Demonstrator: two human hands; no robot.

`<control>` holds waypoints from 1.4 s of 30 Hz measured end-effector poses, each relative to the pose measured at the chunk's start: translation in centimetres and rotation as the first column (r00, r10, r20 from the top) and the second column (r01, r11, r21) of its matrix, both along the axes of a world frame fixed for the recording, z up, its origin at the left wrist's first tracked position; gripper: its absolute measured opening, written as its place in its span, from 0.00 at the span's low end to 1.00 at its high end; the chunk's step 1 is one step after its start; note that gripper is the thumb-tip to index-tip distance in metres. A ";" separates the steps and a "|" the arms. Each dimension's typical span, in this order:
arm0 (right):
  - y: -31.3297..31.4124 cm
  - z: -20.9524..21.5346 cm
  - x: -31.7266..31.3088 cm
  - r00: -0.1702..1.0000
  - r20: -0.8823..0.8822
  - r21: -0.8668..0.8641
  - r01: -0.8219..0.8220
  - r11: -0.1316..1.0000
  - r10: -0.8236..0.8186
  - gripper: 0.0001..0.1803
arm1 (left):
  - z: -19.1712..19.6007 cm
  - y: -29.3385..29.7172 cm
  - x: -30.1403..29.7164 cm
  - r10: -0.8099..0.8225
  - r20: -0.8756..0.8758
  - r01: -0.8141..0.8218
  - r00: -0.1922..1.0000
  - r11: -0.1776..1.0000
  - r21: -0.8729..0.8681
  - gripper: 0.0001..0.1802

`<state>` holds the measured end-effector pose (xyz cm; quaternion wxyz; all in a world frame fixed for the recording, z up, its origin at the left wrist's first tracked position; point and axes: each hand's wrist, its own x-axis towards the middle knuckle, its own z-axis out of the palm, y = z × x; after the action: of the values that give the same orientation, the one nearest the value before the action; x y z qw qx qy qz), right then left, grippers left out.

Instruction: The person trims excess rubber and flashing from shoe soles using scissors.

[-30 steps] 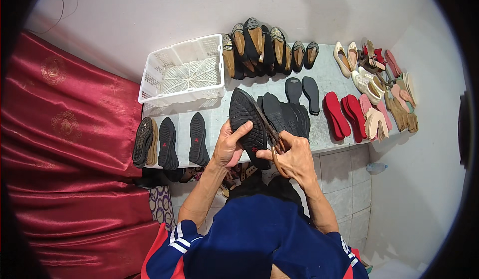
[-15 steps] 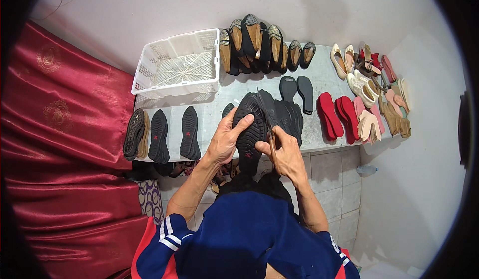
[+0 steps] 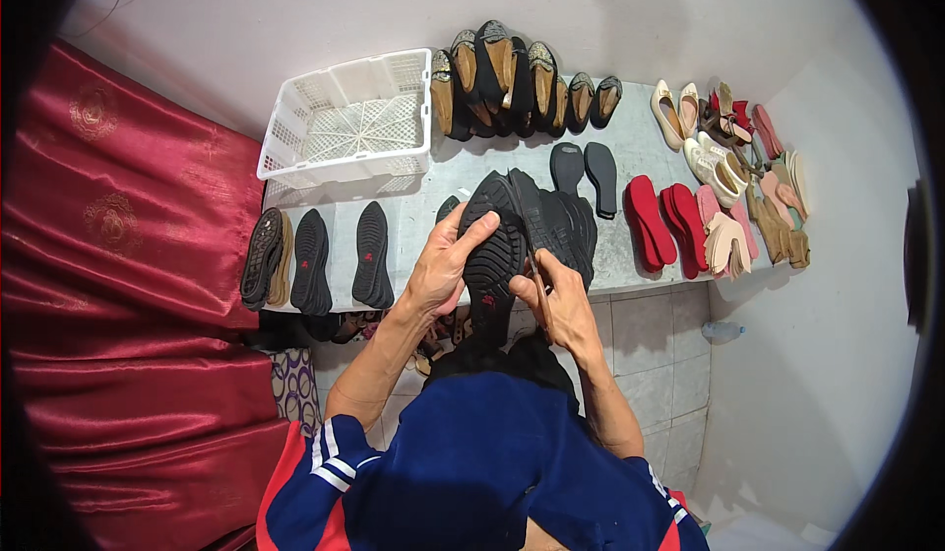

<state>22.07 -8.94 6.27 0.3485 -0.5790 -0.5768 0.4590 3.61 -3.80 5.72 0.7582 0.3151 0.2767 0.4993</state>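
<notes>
A black shoe sole (image 3: 494,256), its ridged tread facing up and a small red mark near the narrow end, is held upright in front of me. My left hand (image 3: 439,267) grips its left side, thumb across the tread. Along the right edge of the sole runs the dark blade of what look like scissors (image 3: 527,218). My right hand (image 3: 559,300) is closed round their brownish handles, thumb near the sole's edge. Just behind, a pile of black soles (image 3: 568,226) lies on the table, partly covered by the tool and the held sole.
On the table (image 3: 423,218), more black soles (image 3: 311,256) stand at left, near a white plastic basket (image 3: 345,172). Black flats (image 3: 495,68) line the wall. Red soles (image 3: 650,224) and pale shoes (image 3: 672,115) lie at right. A red curtain (image 3: 128,285) hangs at left.
The held sole and the tool have shifted very slightly, and the view has moved a little. Both hands keep their grip, with the blade still at the sole's right edge.
</notes>
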 end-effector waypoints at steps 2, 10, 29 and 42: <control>0.2 0.1 0.0 0.999 0.036 0.011 0.012 1.000 -0.012 0.37 | 0.4 -0.2 0.4 -0.005 -0.020 0.005 1.000 1.000 0.003 0.16; 0.2 0.5 -0.2 0.994 0.094 -0.054 0.059 0.997 -0.054 0.38 | -0.5 -0.1 0.1 0.008 -0.063 -0.006 0.998 1.000 0.031 0.16; 0.9 1.6 0.9 0.989 0.145 -0.075 0.010 0.997 0.001 0.35 | 0.5 -0.2 -0.6 -0.087 -0.201 0.084 0.976 0.996 -0.020 0.19; 1.3 1.8 1.8 0.992 0.108 -0.139 -0.046 0.989 0.061 0.36 | 0.1 0.1 -1.4 -0.220 -0.288 0.234 0.932 0.972 0.014 0.19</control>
<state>23.85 -7.67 8.11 0.2630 -0.6105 -0.5781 0.4732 2.16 -3.71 5.78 0.7554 0.4312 0.3325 0.3645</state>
